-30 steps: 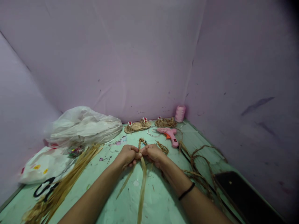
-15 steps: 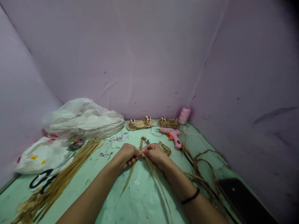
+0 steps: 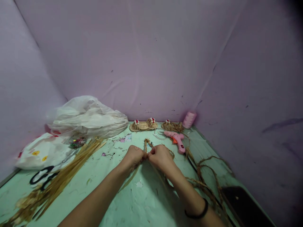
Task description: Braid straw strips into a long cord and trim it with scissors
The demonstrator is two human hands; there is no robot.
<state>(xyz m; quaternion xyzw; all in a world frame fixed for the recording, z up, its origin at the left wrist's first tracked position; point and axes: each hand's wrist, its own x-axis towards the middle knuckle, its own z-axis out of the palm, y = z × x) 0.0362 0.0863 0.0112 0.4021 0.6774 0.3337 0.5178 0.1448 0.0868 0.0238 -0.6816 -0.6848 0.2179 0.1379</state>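
My left hand and my right hand meet fingertip to fingertip over the middle of the table. Both are closed in a pinch on a braid of dried plant fibre, which runs on from the fingers away from me and bends back to the right. A loose fibre strand hangs down below my left hand. More fibre trails under my right hand, mostly hidden by it and blurred. The exact grip points are covered by the fingers.
Two woven sandal-shaped pieces with red-and-white beads, a pink glue gun and a pink thread spool stand behind. Left are plastic bags, black-handled scissors and a fibre bundle. Right lie fibre cord and a dark phone-like slab.
My right hand has turned over, its back now more upward, and its strand has swung under the forearm. My left hand has rolled slightly inward. The whole view has shifted a little.
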